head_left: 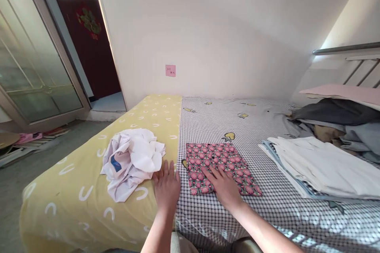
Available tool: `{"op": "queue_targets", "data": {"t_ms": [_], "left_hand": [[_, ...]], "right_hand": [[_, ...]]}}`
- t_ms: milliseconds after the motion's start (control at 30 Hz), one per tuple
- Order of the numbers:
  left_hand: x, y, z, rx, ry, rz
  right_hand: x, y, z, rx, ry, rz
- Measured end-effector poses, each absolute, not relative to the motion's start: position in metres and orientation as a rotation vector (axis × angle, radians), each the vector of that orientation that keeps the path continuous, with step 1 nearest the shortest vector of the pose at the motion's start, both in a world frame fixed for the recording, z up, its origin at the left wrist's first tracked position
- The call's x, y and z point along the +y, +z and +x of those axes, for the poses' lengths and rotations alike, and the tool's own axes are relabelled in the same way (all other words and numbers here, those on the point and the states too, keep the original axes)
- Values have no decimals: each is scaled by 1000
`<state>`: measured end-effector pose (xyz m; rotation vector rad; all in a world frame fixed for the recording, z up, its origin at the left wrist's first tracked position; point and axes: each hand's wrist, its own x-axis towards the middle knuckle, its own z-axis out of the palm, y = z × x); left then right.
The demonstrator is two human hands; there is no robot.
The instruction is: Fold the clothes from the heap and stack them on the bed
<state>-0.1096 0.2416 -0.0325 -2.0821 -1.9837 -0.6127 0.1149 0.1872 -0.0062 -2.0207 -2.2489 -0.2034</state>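
Observation:
A pink floral cloth (198,162), folded into a flat rectangle, lies on the black-and-white checked sheet (202,122). My right hand (224,185) rests on its near middle part, fingers spread and holding nothing. My left hand (168,185) lies flat with fingers apart on the yellow sheet (89,205), close to where the two sheets meet. Just left of that hand is a crumpled white garment (133,158) with a blue patch; its edge is by my thumb, and I cannot tell whether they touch.
To the right lies a stack of folded white and blue cloth (320,166). Behind it sits a pile of dark and grey clothes (335,112) under a pink item (347,93). A pink note (170,70) is on the wall; a doorway (86,39) stands at the left.

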Motion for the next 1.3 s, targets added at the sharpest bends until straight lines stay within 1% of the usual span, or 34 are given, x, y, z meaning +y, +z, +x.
{"op": "queue_targets", "data": {"t_ms": [100,200,233,300,500,600,700,833,933,1100,1300], "left_hand": [[241,-31,-110,-1969,-577,-2079],[242,-32,-111,-1959,-547,-2068],[242,-33,-111,-1951,-544,-2062],[243,-36,-112,-1923,-547,-2036],[249,-46,-117,-1816,-503,-1956],[252,-47,-118,-1828,-468,-1946],[254,-44,-119,-1841,-411,-1957],[253,-39,-119,-1829,-354,-1938],[251,-36,-118,-1817,-341,-1922],[251,-35,-118,-1888,-350,-1922],[252,-36,-118,-2005,-382,-1910]], "right_hand": [[197,9,125,-2102,135,-1902],[219,32,141,-1554,664,-1641],[228,41,146,-1360,794,-1540],[249,56,156,-1089,938,-1387],[297,92,185,-667,1030,-1095],[296,94,197,-484,987,-961],[271,66,200,-330,938,-906],[219,4,191,-113,939,-854],[188,-25,186,-135,978,-749],[164,-27,190,-310,1032,-797],[153,-28,195,-349,1127,-827]]}}
